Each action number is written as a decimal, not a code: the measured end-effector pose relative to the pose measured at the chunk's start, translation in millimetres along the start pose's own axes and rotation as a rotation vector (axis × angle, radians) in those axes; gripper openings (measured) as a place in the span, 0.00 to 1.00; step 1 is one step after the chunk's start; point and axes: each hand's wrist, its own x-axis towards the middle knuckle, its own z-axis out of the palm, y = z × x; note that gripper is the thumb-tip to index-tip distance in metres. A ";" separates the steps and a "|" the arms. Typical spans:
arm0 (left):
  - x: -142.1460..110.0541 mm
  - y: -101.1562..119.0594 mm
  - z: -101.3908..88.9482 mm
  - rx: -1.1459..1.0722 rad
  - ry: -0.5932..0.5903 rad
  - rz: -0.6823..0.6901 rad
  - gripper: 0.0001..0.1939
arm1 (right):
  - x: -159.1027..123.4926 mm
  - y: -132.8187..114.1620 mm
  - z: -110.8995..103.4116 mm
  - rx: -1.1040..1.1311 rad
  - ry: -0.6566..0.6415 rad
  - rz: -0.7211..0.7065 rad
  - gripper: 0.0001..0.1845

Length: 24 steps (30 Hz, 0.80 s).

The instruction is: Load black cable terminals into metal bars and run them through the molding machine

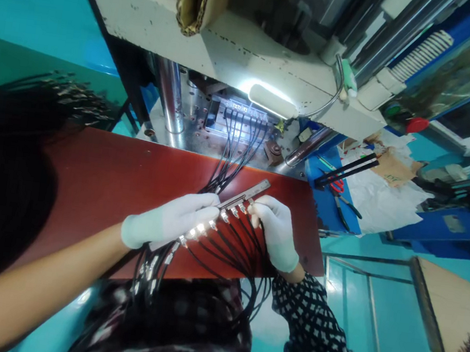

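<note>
Both my hands wear white gloves over a dark red work surface (100,181). My left hand (168,219) is closed around a long metal bar (246,194) that carries a row of metal-tipped black cables (234,245). My right hand (274,227) pinches one cable tip at the bar's right part, fingers closed. The cables loop down from the bar toward my lap. A second group of black cables (239,142) runs from the bar's far side up into a lit fixture (243,116) in the machine.
A white press machine (235,43) with chrome columns (171,98) stands behind the surface. A big bundle of black cables (31,109) lies at the left. Red-handled pliers (339,190) and white paper (379,195) lie on a blue bench to the right.
</note>
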 end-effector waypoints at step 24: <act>-3.1 6.5 11.6 0.051 0.050 -0.075 0.21 | -10.7 16.0 -8.6 -0.831 0.166 -0.481 0.08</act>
